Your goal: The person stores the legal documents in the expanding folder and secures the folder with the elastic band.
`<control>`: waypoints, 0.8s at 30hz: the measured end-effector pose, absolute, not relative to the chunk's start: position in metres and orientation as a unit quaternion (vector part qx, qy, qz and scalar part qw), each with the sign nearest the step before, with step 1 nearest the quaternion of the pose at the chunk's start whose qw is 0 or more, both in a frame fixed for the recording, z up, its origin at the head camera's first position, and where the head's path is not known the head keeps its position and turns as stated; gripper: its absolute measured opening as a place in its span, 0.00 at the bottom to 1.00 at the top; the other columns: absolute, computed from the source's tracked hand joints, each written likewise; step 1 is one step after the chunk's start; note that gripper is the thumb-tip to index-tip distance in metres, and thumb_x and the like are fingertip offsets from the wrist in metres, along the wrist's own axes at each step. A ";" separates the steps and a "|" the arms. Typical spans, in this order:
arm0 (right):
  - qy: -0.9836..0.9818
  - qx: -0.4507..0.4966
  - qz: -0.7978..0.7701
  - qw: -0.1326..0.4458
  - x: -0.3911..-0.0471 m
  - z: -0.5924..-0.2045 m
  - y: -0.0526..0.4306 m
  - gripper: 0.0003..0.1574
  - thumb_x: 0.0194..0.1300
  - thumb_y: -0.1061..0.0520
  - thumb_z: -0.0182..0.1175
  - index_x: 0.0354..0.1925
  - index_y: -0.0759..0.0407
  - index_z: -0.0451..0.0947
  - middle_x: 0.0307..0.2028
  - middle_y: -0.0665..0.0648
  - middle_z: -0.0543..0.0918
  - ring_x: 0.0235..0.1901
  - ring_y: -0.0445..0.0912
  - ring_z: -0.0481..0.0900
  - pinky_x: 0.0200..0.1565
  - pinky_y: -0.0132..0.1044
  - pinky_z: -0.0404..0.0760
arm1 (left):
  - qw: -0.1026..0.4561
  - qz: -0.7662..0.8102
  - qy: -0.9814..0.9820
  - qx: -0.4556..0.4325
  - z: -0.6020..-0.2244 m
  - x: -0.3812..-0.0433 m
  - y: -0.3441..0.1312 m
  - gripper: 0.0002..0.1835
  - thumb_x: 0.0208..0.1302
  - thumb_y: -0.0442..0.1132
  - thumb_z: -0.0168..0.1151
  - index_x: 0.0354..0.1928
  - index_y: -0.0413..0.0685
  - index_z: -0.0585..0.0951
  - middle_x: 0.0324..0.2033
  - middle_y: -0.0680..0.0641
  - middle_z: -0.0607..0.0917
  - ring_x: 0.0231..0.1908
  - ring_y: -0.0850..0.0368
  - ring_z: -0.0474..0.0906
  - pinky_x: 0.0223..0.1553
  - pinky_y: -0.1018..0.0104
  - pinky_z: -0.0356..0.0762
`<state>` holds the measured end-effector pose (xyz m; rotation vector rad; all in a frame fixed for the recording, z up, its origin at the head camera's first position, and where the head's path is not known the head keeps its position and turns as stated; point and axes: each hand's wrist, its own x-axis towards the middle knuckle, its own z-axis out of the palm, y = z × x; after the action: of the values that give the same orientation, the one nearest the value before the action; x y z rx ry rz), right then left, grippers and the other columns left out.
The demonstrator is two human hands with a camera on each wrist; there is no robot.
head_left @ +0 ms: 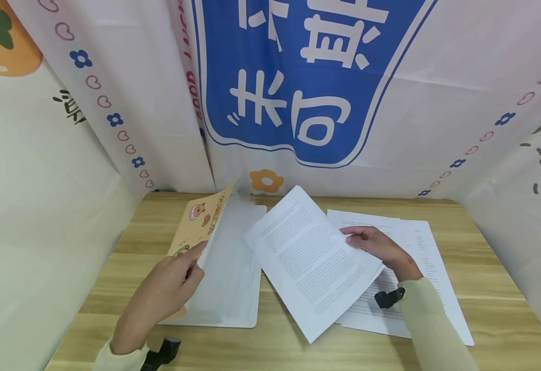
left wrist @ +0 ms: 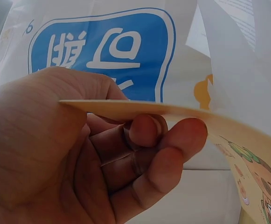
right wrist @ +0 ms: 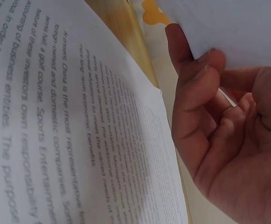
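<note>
On the left lies a folder with a tan cartoon-printed cover [head_left: 191, 226] and clear, whitish inner sleeves [head_left: 233, 278]. My left hand [head_left: 164, 293] pinches the cover's edge and holds it raised and tilted to the left. Close up in the left wrist view, the cover [left wrist: 140, 108] runs between thumb and curled fingers [left wrist: 186, 137]. My right hand [head_left: 377, 245] pinches a printed sheet of paper [head_left: 312, 252] at its right side, slanted between the folder and more printed sheets [head_left: 430, 278]. In the right wrist view the held paper's pale side [right wrist: 228, 32] meets the fingertips [right wrist: 205, 79].
The printed sheets on the right lie overlapping on the wooden table [head_left: 488, 278], partly under the held paper. A white cloth with a blue sign print [head_left: 275, 118] hangs behind the table's back edge. White cloth walls [head_left: 34, 206] flank both sides.
</note>
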<state>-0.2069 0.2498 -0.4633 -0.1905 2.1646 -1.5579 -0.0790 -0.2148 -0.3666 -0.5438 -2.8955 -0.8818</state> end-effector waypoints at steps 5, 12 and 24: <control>0.778 -0.076 -0.575 0.242 -0.205 -0.465 0.247 0.27 0.77 0.57 0.55 0.69 0.65 0.73 0.48 0.64 0.86 0.36 0.56 0.88 0.35 0.42 0.86 | 0.034 -0.289 -0.940 -0.178 -0.367 -0.079 -0.215 0.26 0.68 0.28 0.53 0.68 0.30 0.73 0.14 0.64 0.62 0.13 0.71 0.55 0.16 0.71 0.58; 0.762 -0.073 -0.595 0.244 -0.202 -0.468 0.245 0.28 0.77 0.58 0.56 0.70 0.67 0.71 0.47 0.64 0.86 0.35 0.54 0.88 0.34 0.41 0.86 | 0.033 -0.288 -0.941 -0.176 -0.367 -0.080 -0.214 0.26 0.68 0.28 0.52 0.68 0.30 0.74 0.14 0.63 0.62 0.14 0.71 0.54 0.17 0.71 0.58; 0.736 -0.070 -0.623 0.257 -0.194 -0.479 0.230 0.29 0.77 0.58 0.55 0.71 0.69 0.68 0.48 0.65 0.86 0.36 0.54 0.89 0.34 0.42 0.86 | 0.027 -0.292 -0.940 -0.174 -0.367 -0.080 -0.215 0.26 0.68 0.28 0.52 0.68 0.30 0.73 0.14 0.63 0.63 0.14 0.70 0.56 0.17 0.70 0.60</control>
<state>-0.1944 0.2298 -0.4786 -0.1891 1.9961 -1.6896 -0.0799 -0.2146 -0.3668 -0.5379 -2.9039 -0.9021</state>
